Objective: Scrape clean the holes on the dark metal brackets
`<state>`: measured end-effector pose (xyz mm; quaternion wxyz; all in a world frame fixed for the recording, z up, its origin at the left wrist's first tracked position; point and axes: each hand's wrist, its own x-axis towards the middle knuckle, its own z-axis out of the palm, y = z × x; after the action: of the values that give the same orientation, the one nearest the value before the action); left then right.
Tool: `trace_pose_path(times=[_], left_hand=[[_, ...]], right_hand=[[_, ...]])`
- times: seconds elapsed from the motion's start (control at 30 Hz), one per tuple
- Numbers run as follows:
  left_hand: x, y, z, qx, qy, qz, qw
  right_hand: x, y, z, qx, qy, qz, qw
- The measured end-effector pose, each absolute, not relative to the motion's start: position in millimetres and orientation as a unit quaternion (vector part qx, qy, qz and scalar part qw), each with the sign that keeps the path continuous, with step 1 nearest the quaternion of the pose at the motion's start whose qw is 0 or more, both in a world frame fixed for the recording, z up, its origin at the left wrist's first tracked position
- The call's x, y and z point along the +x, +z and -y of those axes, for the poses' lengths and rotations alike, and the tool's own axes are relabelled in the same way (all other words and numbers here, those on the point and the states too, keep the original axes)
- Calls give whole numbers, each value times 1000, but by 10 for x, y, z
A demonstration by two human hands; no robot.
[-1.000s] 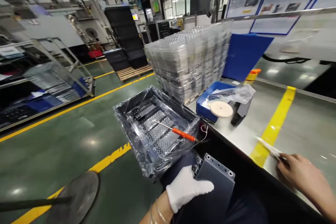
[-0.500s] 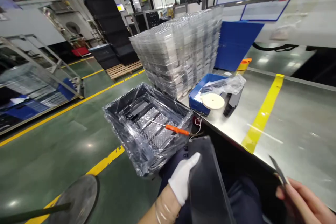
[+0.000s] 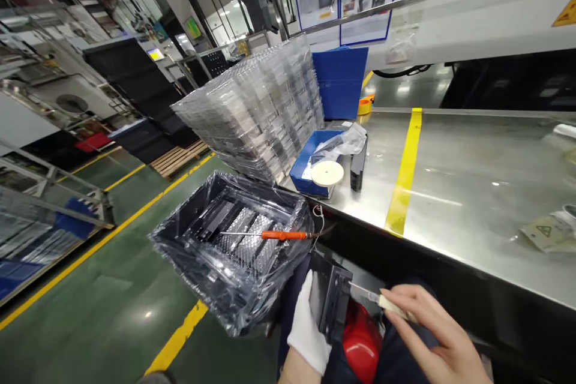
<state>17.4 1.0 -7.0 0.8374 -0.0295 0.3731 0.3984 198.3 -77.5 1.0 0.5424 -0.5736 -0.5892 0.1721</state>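
Observation:
My left hand (image 3: 307,330), in a white glove, is closed around a black plastic part (image 3: 335,300), a boxy moulding tilted with its ribbed edge towards the right. My bare right hand (image 3: 432,330) pinches the pale handle of a knife (image 3: 382,300). Its thin blade points left, with the tip at the part's upper right edge; whether it touches cannot be made out. Left of the hands, an orange-handled tool (image 3: 283,235) with a long thin metal shaft lies across a black crate (image 3: 288,258) lined with clear plastic. Several black parts and bubble wrap lie in the crate.
A metal table (image 3: 468,192) with a yellow tape stripe (image 3: 405,180) runs along the right. On it are a blue bin (image 3: 299,171), a cream disc (image 3: 327,174) and another black part (image 3: 359,165). Wrapped stacked trays (image 3: 256,114) stand behind; a red rounded object (image 3: 361,342) sits below my hands.
The black part has been turned from its broad flat face to its ribbed edge. My right hand has brought the knife left to the part. The view has swung right.

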Motion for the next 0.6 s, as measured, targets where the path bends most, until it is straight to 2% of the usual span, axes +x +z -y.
trace_pose_path(times=[0.2,0.4,0.6], left_hand=[[193,-108,15,33,369,-380,848],[40,-217,-92,-40,390,-352,850],[-153,-411,-119,-42,347,-222,910]], right_hand=[[1938,38,747,-546,193,609,542],[2290,-39,905,-630,146,541,537],[2215,218,1082,-600,312,591,440]])
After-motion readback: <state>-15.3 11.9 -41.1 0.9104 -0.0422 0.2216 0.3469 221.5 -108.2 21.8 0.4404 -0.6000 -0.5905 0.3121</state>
